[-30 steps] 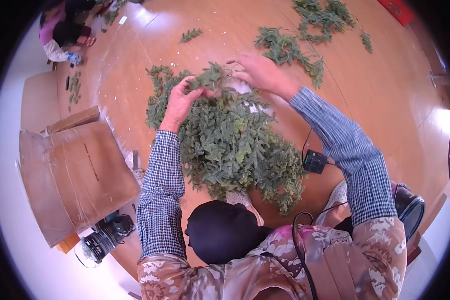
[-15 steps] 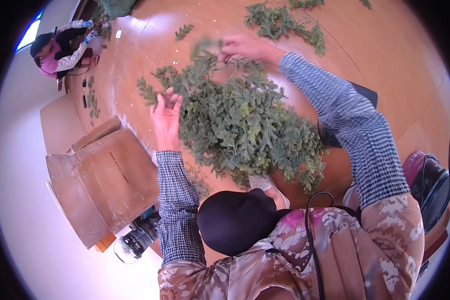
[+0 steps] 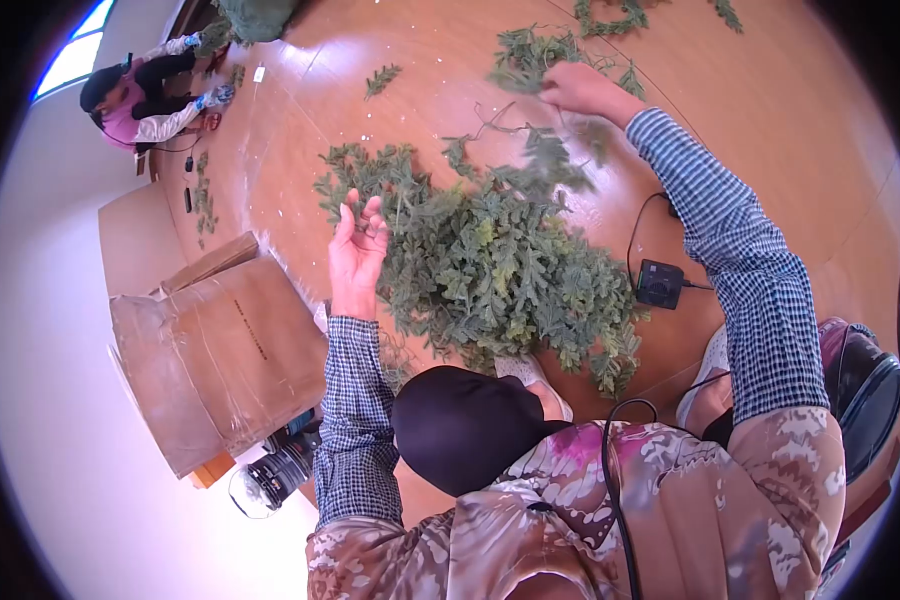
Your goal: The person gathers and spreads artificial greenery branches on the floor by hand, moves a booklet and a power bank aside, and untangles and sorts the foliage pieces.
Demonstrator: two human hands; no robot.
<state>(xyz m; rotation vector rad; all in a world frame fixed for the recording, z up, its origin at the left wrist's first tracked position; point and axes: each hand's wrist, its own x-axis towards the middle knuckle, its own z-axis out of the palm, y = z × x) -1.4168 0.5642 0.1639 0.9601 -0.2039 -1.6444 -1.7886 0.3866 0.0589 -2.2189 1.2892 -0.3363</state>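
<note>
A large heap of leafy green branches point(image 3: 500, 260) lies on the floor in front of me. My right hand point(image 3: 588, 92) is closed around a leafy branch point(image 3: 515, 80) beyond the heap, its leaves blurred by motion. More blurred leaves point(image 3: 555, 165) hang between that hand and the heap; whether they belong to the same branch I cannot tell. At the heap's left edge is my left hand point(image 3: 358, 255), palm up, with fingers loosely bent and apart. Nothing shows in its grasp.
To the left stands a cardboard box point(image 3: 225, 350), with a clear-ended device point(image 3: 270, 485) below it. A small black box with a cable point(image 3: 660, 285) sits right of the heap. Loose sprigs point(image 3: 382, 80) lie farther off. Another person point(image 3: 135, 105) crouches at upper left.
My right hand has moved right and away from the heap with the branch. My left hand has shifted slightly down and right relative to the view, and the sprig by its fingers no longer stands out.
</note>
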